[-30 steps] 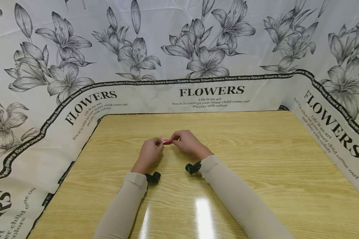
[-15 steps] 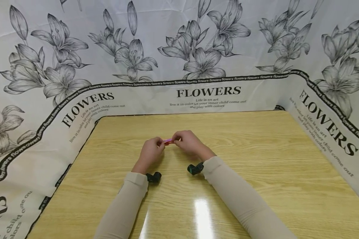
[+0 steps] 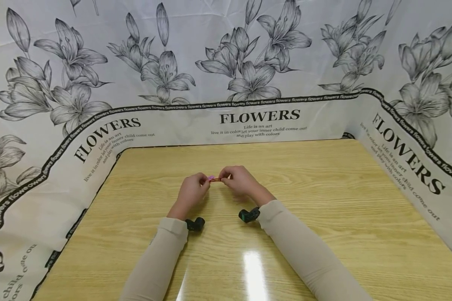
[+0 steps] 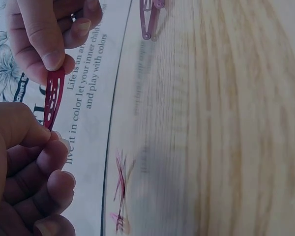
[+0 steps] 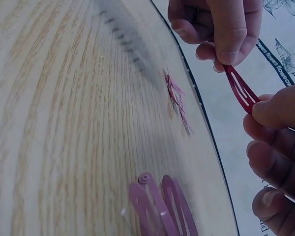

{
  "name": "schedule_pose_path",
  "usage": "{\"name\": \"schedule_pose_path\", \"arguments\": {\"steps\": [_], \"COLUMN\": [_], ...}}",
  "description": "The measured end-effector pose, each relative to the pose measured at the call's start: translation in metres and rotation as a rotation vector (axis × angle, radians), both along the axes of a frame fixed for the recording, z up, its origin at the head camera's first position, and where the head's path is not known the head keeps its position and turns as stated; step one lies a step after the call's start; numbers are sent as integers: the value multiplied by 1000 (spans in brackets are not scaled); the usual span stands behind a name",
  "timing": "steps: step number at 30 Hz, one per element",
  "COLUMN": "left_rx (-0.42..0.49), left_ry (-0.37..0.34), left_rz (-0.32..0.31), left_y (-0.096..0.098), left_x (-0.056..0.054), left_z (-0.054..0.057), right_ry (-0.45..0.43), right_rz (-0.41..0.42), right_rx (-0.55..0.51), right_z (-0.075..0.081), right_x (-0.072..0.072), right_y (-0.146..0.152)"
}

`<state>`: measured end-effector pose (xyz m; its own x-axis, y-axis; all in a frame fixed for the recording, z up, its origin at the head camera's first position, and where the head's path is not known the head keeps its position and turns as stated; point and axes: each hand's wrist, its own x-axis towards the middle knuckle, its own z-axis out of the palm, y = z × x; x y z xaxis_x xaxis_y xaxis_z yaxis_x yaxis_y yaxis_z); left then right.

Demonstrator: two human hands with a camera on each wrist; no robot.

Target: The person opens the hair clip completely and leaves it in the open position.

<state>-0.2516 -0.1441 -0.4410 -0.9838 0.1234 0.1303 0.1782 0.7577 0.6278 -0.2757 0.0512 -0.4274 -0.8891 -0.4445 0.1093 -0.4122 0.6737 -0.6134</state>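
Between my two hands is a red snap hair clip [image 5: 242,91] with a slotted body, held by its two ends. My left hand [image 3: 193,191] pinches one end between thumb and finger. The other end is pinched by my right hand [image 3: 241,183]; the remaining fingers of that hand are bent, as the right wrist view shows. In the head view the clip is a thin red line bridging the fingertips, close over the table. Pink snap hair clips [image 5: 152,206] lie on the table on the right-hand side, mostly hidden by the right hand in the head view.
A small loose pile of thin pink and dark strips [image 4: 120,189] lies on the wooden table [image 3: 305,200] beyond the hands. Flower-printed white cloth [image 3: 263,121] rises behind the table and along both sides. A dark wrist camera [image 3: 248,215] sits on each wrist.
Both hands, still on the red hair clip, have shifted slightly right across the table. The clip shows narrower in the head view, and that view has turned a little.
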Motion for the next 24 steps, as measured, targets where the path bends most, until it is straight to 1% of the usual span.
{"name": "schedule_pose_path", "arguments": {"steps": [7, 18, 24], "left_rx": [10, 5, -7], "left_ry": [13, 6, 46], "left_rz": [-30, -56, -95], "left_y": [6, 16, 20], "left_x": [2, 3, 3], "left_z": [0, 2, 3], "right_ry": [-22, 9, 7], "right_rz": [-14, -29, -44], "right_rx": [-16, -43, -61], "right_z": [0, 2, 0], "right_x": [4, 12, 17], "right_y": [8, 19, 25]}}
